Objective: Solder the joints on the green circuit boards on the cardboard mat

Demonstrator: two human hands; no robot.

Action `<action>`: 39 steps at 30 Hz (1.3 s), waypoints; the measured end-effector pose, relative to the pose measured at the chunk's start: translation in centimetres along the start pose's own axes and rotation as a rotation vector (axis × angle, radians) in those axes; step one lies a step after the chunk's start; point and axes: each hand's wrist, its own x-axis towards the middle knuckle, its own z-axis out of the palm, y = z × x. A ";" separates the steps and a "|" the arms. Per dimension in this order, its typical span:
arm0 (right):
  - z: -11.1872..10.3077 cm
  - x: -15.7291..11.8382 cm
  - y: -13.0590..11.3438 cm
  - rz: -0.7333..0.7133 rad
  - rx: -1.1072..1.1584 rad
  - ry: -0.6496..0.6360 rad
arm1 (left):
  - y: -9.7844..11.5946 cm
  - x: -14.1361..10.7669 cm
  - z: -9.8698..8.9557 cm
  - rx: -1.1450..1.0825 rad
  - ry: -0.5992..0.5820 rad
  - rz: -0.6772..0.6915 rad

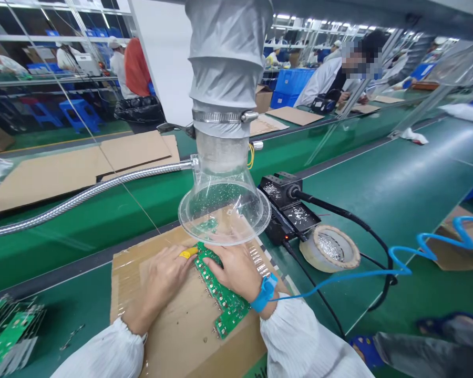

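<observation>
A long green circuit board, with a row of small metal parts along its left edge, lies on a piece of cardboard. My left hand has its fingers closed at the board's upper left edge; a yellow finger cot covers one fingertip. Lying across the board from the right, my right hand grips it with thumb and fingers apart on its surface. Some of its fingertips are behind the clear fume hood's rim. A blue wrist strap circles my right wrist.
A clear fume hood hangs low above my hands. To the right stand a soldering station with solder bits and a tape roll holding metal scraps. A coiled blue cord crosses there. Several boards lie at left.
</observation>
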 end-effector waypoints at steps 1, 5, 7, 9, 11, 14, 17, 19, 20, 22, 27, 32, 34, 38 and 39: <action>0.0 0.0 0.0 -0.001 0.002 0.004 | 0.0 -0.1 0.0 0.009 0.005 0.019; 0.2 -0.1 0.1 -0.002 0.005 0.027 | -0.2 -0.1 -0.2 0.060 -0.007 0.130; 0.2 -0.1 0.2 -0.003 0.015 0.034 | -0.3 0.0 -0.3 0.080 -0.013 0.179; 0.2 -0.1 0.2 -0.005 0.025 0.041 | -0.5 0.1 -0.3 0.093 -0.010 0.207; 0.3 -0.1 0.3 -0.007 0.027 0.041 | -0.6 0.2 -0.2 0.100 -0.021 0.227; 0.4 -0.1 0.3 0.000 0.016 0.029 | -0.8 0.4 -0.2 0.083 -0.060 0.272; 0.4 -0.1 0.2 0.009 0.000 0.027 | -0.8 0.7 -0.5 0.054 -0.148 0.285; 0.4 -0.2 0.1 0.015 -0.010 0.023 | -0.4 1.0 -0.9 0.055 -0.238 0.247; 0.4 -0.2 0.0 0.016 -0.014 0.019 | -0.1 1.1 -1.2 0.062 -0.280 0.210; 0.5 -0.4 0.0 0.014 -0.022 0.013 | 1.1 1.1 -1.9 0.080 -0.335 0.103; 1.0 -0.7 0.7 -0.056 -0.093 0.056 | 4.8 -0.3 -4.9 0.040 -0.211 -0.160; 1.7 -0.8 1.5 -0.146 -0.137 0.121 | 6.1 -5.2 -10.0 0.017 -0.091 -0.344; 1.7 -0.8 1.6 -0.156 -0.142 0.142 | 5.4 -8.7 -12.5 0.082 -0.113 -0.432; 1.2 -0.6 1.5 -0.174 -0.119 0.212 | 3.5 -17.2 -17.3 0.386 -0.197 -0.725; 1.0 -0.5 1.4 -0.181 -0.107 0.233 | 3.3 -19.1 -18.2 0.476 -0.239 -0.835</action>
